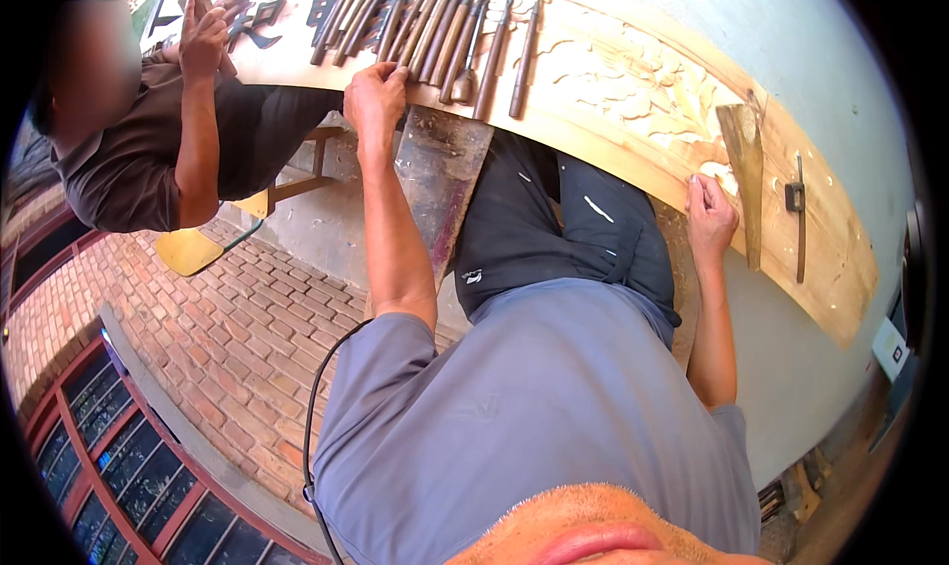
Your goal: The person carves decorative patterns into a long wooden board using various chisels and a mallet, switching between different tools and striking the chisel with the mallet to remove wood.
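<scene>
Several carving chisels [435, 31] with brown wooden handles lie side by side on a long pale wooden board [633, 160]. My left hand [376, 98] is at the near ends of these handles, its fingers drawn together around the butt of one chisel. My right hand [711, 214] is curled closed by the board's near edge; whatever its fingers may hold is hidden. Just right of that hand lies a long tapered wooden mallet [743, 184]. Leafy relief carving [633, 81] covers the middle of the board, with pale shavings around it.
A slim dark tool with a crosspiece [797, 199] lies at the board's right end. At the far left a co-worker [148, 140] holds a wooden block [203, 11]; dark metal tools [259, 23] lie nearby. A yellow-seated stool [190, 252] stands on the brick floor [257, 357].
</scene>
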Motion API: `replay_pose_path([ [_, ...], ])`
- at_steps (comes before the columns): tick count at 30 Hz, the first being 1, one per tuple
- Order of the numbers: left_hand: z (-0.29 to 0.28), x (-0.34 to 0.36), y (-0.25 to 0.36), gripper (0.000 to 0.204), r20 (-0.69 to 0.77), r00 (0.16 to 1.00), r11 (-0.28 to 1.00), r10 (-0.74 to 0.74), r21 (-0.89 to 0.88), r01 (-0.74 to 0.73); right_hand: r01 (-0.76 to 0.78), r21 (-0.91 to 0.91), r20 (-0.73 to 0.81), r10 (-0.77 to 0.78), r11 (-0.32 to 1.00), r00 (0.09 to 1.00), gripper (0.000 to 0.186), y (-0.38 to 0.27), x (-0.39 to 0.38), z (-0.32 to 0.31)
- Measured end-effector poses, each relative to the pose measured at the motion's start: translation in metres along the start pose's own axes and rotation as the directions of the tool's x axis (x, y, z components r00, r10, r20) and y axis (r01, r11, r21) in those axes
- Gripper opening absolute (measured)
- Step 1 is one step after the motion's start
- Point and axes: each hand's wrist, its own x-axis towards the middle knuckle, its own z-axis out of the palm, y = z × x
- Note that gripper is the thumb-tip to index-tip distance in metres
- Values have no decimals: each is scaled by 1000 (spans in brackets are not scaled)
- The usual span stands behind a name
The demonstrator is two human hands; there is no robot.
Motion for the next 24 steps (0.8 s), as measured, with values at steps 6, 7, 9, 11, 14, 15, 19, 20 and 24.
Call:
replay_pose_path([
  [6,-10,-10,7,37,-18,1000,999,20,-25,-21,-32,-11,36,32,999,999,16,3,1,1],
  [7,-9,-10,8,37,-20,1000,1000,5,-26,-6,-18,-16,45,19,1000,999,16,6,1,1],
  [9,-9,-12,9,36,-34,999,1000,14,-25,-15,-26,-8,57,27,1000,998,17,0,1,0],
  [11,-9,-12,9,35,-33,999,999,18,-33,-19,-37,-3,69,37,999,997,17,-3,1,-1],
  [14,-9,-11,5,34,-33,999,999,16,-51,-17,-37,-10,78,38,999,996,17,-2,2,-1],
  [15,-7,-11,3,33,-53,998,998,30,-47,-32,-22,-11,70,22,1000,997,17,-4,2,-1],
  [19,-1,-7,-4,38,-68,998,997,17,-70,-22,-1,-22,59,3,1000,998,17,-5,2,-2],
  [20,0,-6,-7,38,-62,998,995,18,-99,-24,1,-21,60,1,1000,998,17,-5,2,-1],
  [24,6,-8,-13,33,-53,999,962,-7,-272,-8,-10,-34,72,13,999,997,18,-1,3,-2],
])
